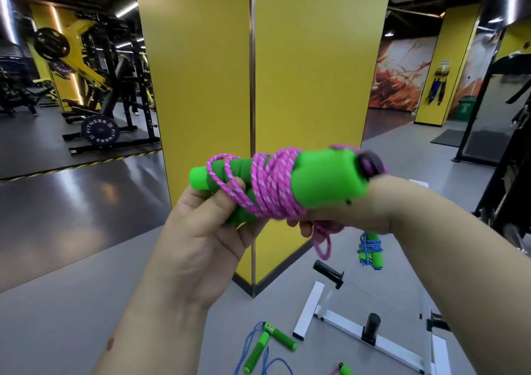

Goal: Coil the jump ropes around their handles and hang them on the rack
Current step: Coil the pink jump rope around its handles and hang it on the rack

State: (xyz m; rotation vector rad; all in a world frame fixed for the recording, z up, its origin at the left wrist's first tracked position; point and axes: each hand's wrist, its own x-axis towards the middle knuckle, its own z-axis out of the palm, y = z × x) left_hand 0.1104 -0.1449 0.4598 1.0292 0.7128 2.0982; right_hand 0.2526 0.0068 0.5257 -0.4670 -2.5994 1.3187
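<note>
My left hand (201, 228) grips the narrow end of the green handles (316, 179), thumb pinching a strand of the pink rope (275, 185) coiled round them. Whether that bundle is one handle or two pressed together, I cannot quite tell. My right hand (359, 205) holds the thick end from beneath; its fingers are mostly hidden behind the bundle, and a blurred pink loop dangles below. Behind stands a yellow pillar (301, 73). On the floor, near, lies an uncoiled blue rope (267, 343) with two green handles; right of it a pink-roped handle is cut off by the frame edge. A coiled blue-roped bundle (370, 248) hangs above the white rack (313, 308), its hook hidden behind my right arm.
</note>
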